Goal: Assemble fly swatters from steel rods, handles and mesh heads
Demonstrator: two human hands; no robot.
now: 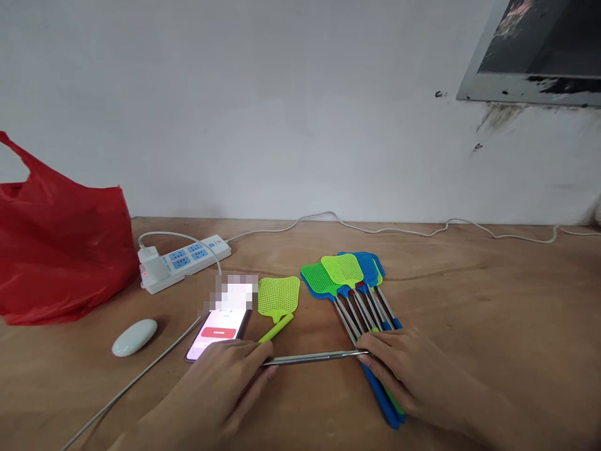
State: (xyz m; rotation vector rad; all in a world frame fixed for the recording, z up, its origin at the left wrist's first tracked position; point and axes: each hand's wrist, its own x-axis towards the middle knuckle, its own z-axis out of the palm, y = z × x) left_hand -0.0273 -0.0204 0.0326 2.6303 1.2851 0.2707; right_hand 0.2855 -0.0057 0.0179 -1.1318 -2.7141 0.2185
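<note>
I see the left hand pinching one end of a thin metal rod between thumb and fingers, while the right hand pinches the other end. The rod lies nearly level between them, above the wooden table. Under and behind my right hand sits a fanned pile of fly swatters, with blue, green and yellow-green heads and metal shafts; I can't tell whether the palm touches their handles. Just beyond my left hand is a separate yellow-green swatter head, its short stem running down toward the fingers; contact there is unclear to me. A lit phone lies behind that hand. Farther left I have a smooth white oval object, a power strip with a white charger plugged in, and a red plastic bag near the wall.
</note>
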